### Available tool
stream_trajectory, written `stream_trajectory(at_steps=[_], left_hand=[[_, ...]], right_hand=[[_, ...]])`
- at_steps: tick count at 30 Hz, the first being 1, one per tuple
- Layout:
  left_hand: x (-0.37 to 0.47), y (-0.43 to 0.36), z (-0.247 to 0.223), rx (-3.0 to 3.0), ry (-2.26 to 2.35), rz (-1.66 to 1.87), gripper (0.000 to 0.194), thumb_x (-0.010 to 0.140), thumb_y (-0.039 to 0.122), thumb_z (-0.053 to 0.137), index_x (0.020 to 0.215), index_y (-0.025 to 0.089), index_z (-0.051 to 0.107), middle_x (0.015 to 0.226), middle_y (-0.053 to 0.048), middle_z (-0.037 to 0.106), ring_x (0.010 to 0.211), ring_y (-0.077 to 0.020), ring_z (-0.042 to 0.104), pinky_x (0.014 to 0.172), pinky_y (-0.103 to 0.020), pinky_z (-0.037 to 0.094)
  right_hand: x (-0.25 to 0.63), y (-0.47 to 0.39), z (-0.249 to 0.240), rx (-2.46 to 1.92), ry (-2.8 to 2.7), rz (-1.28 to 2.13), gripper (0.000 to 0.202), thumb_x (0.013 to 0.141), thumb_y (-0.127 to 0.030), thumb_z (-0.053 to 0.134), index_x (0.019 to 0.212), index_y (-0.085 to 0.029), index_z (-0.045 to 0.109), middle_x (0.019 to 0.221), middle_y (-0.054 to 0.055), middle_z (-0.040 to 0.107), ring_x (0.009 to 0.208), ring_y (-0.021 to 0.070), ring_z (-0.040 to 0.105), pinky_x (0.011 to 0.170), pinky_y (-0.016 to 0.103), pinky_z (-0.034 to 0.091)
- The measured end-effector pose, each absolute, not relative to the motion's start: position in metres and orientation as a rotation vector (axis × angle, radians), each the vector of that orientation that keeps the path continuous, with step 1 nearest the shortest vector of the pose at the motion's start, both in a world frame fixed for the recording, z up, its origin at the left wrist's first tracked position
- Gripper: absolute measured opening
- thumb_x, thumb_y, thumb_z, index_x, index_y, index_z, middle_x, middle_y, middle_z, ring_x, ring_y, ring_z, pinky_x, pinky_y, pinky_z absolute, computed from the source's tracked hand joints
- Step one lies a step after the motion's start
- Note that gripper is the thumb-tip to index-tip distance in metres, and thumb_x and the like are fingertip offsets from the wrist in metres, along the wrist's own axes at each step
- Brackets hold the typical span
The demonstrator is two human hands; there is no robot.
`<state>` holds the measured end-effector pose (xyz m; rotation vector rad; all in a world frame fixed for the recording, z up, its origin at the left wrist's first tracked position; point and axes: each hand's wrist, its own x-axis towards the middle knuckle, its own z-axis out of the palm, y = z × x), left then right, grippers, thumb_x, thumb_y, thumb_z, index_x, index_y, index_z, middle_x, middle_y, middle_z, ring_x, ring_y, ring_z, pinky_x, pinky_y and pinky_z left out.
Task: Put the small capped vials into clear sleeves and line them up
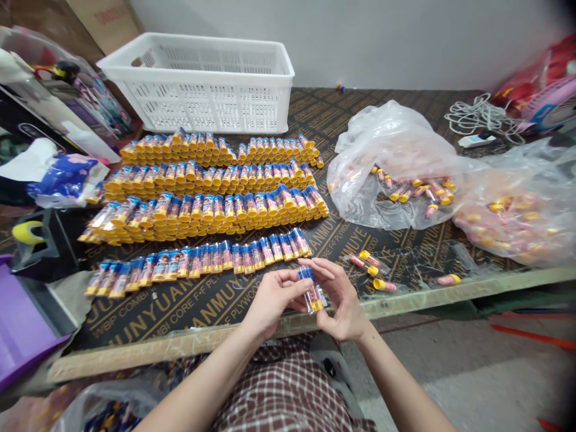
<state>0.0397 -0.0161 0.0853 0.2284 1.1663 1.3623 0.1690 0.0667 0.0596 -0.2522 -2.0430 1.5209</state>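
Observation:
Over the table's front edge, my left hand (275, 300) and my right hand (341, 303) both grip one small clear tube (311, 291) with a blue top end and a yellow bottom end. My left thumb presses across its front, while my right fingers hold its far side and lower end. Just beyond my hands lies a single front row of like tubes (193, 262). Stacked rows of the same tubes (207, 207) fill the space behind it. Right of my hands, a few loose pink tubes with yellow caps (384, 285) lie on the dark printed board.
A white plastic basket (202, 90) stands behind the stacks. Clear plastic bags (387, 138) with pink-and-yellow tubes lie at right, near a white cable (481, 117) and a pink fan (551, 102). A tape dispenser (38, 237) and a purple bin (27, 324) are at left.

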Motion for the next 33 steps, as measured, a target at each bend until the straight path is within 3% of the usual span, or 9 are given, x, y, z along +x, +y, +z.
stream_trajectory(at_steps=[4,6,10,13,16,19,23,28,33], left_hand=[[0.023,-0.007,0.08,0.351,1.277,1.38,0.032,0.063,0.04,0.077,0.072,0.012,0.064,0.066,-0.003,0.068,0.058,-0.0114,0.062,0.058,-0.023,0.051],[0.007,0.004,0.075,0.47,1.457,1.391,0.031,0.064,0.04,0.076,0.069,0.012,0.063,0.064,-0.003,0.066,0.057,-0.0113,0.06,0.056,-0.023,0.049],[-0.019,0.029,0.065,0.714,1.893,1.34,0.035,0.064,0.038,0.074,0.086,0.014,0.061,0.053,0.004,0.058,0.05,-0.012,0.055,0.052,-0.023,0.044],[-0.024,0.044,0.059,0.934,2.119,1.208,0.039,0.066,0.036,0.073,0.097,0.016,0.059,0.053,0.005,0.055,0.055,-0.0146,0.057,0.057,-0.024,0.041],[-0.022,0.052,0.056,1.064,2.234,1.084,0.04,0.07,0.036,0.071,0.102,0.016,0.057,0.056,0.004,0.056,0.059,-0.0171,0.058,0.06,-0.026,0.04],[-0.016,0.05,0.058,1.162,2.292,1.021,0.037,0.076,0.04,0.066,0.103,0.016,0.057,0.059,0.002,0.058,0.06,-0.0175,0.058,0.062,-0.026,0.039],[0.002,0.031,0.06,1.328,2.338,0.948,0.021,0.086,0.038,0.054,0.083,0.019,0.062,0.067,-0.002,0.063,0.064,-0.0165,0.058,0.064,-0.026,0.037],[0.031,0.005,0.046,1.478,2.226,0.554,0.014,0.08,0.034,0.063,0.078,0.02,0.063,0.077,-0.004,0.064,0.072,-0.0197,0.06,0.063,-0.027,0.036],[0.037,0.0,0.037,1.421,2.239,0.655,0.01,0.083,0.024,0.059,0.074,0.019,0.059,0.08,-0.002,0.061,0.072,-0.0165,0.057,0.064,-0.026,0.037]], right_hand=[[0.181,0.097,0.065,-0.45,-2.298,1.265,0.086,0.072,-0.021,0.062,0.145,-0.026,0.018,0.151,0.009,0.027,0.136,0.0285,0.032,0.111,0.051,0.028],[0.198,0.126,0.059,-0.748,-2.365,0.961,0.081,0.075,-0.035,0.065,0.144,-0.027,0.024,0.152,0.009,0.024,0.137,0.0302,0.028,0.11,0.055,0.026],[0.24,0.176,0.03,-1.293,-2.322,0.553,0.052,0.081,-0.053,0.053,0.12,-0.019,0.059,0.118,0.017,0.056,0.116,0.0331,0.049,0.099,0.055,0.035],[0.256,0.182,0.013,-1.38,-2.331,0.591,0.053,0.081,-0.06,0.047,0.101,-0.015,0.068,0.088,0.013,0.06,0.086,0.0271,0.059,0.081,0.045,0.046],[0.251,0.164,0.011,-1.361,-2.331,0.673,0.05,0.079,-0.062,0.051,0.098,-0.018,0.067,0.08,0.007,0.059,0.071,0.0202,0.058,0.068,0.035,0.048],[0.239,0.148,0.018,-1.339,-2.334,0.77,0.048,0.076,-0.062,0.058,0.097,-0.019,0.067,0.082,0.007,0.06,0.071,0.0197,0.058,0.067,0.033,0.047],[0.236,0.146,0.022,-1.308,-2.346,0.85,0.048,0.081,-0.059,0.051,0.101,-0.017,0.067,0.082,0.008,0.062,0.071,0.0201,0.058,0.069,0.034,0.048],[0.238,0.155,0.018,-1.297,-2.384,0.92,0.043,0.078,-0.054,0.057,0.098,-0.018,0.067,0.067,0.003,0.061,0.061,0.0189,0.057,0.058,0.031,0.045],[0.234,0.154,0.021,-1.236,-2.399,0.968,0.03,0.081,-0.047,0.055,0.085,-0.02,0.066,0.072,0.003,0.064,0.065,0.0184,0.059,0.063,0.031,0.046]])
